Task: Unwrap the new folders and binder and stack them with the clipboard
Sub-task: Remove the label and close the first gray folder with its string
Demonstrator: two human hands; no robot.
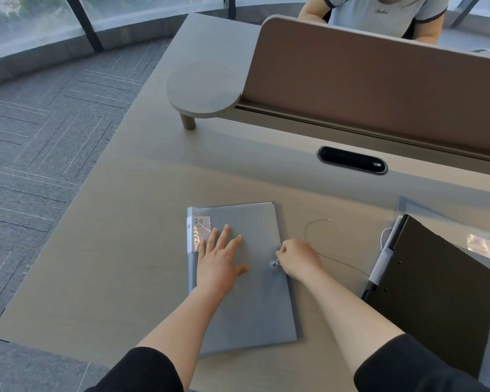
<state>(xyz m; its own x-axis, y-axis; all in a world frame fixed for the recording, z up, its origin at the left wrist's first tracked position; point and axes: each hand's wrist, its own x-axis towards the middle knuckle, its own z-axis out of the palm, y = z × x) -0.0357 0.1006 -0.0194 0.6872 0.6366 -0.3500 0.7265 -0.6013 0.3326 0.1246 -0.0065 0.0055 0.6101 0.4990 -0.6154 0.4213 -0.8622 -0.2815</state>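
Pale desk (119, 250), grey folder (246, 306) under flat, spread left hand (219, 261), right hand (297, 257) pinching its string (311, 224).

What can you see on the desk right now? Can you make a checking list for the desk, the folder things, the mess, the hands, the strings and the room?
Surface: pale wood-look desk.
Job's things: grey folder lies flat; black binder lies at the right.
Clutter: clear plastic wrap lies beyond the binder.
Hands: left hand presses flat on the folder; right hand pinches the cord at the folder's button.
Cables: thin cord trails loose across the desk.
Surroundings: brown divider, a person seated behind it, grey carpet, windows.
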